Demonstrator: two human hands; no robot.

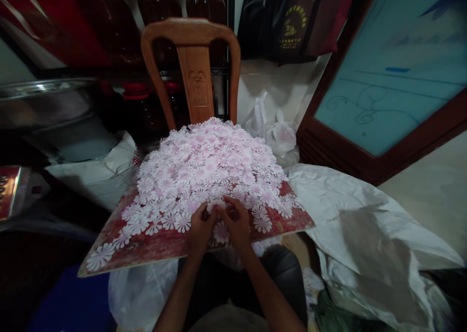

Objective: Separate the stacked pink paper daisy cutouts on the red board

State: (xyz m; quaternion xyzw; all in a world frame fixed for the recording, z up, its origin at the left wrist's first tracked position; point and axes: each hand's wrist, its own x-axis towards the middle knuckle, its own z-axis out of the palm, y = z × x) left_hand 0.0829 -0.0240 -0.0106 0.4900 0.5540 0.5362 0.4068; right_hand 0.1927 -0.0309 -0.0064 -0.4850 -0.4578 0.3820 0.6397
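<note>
A big heap of pale pink and white flower cut-outs (pixel 207 169) lies on a red board (pixel 156 247) resting on a wooden chair (pixel 193 64). My left hand (pixel 200 227) and my right hand (pixel 236 222) meet at the near edge of the heap. Their fingertips pinch together on a flower cut-out (pixel 218 209) between them. Loose flowers lie spread around both hands on the board.
A large white sack (pixel 365 225) lies crumpled at the right, and a plastic bag (pixel 138 293) hangs under the board. Behind the chair stand dark red jars (pixel 160 1) on a shelf. A framed glass door panel (pixel 394 74) leans at the right. A metal basin (pixel 47 103) sits at the left.
</note>
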